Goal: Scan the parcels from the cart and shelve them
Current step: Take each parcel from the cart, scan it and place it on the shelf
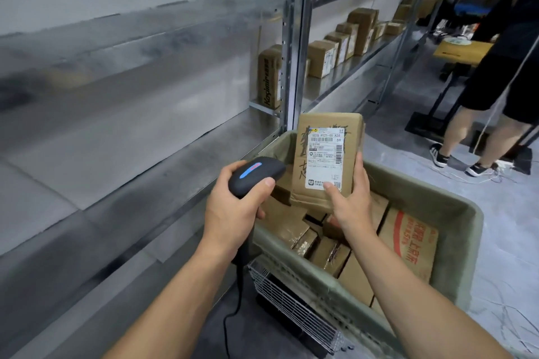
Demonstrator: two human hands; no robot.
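My right hand (351, 201) holds a brown cardboard parcel (326, 125) upright above the cart, white shipping label facing me. My left hand (233, 207) grips a black corded barcode scanner (256, 173) with a lit blue-and-red strip, its head pointing at the label from the left, close to the parcel. Below them stands the grey-green cart bin (449, 213) holding several more cardboard parcels (408, 245). The metal shelf (131, 137) runs along the left.
Further shelf bays at the back hold rows of small cardboard boxes (323, 57). A person in dark shorts (495, 81) stands at the right beside a black stand carrying a box. A wire rack (294, 303) sits under the cart. Cables lie on the floor.
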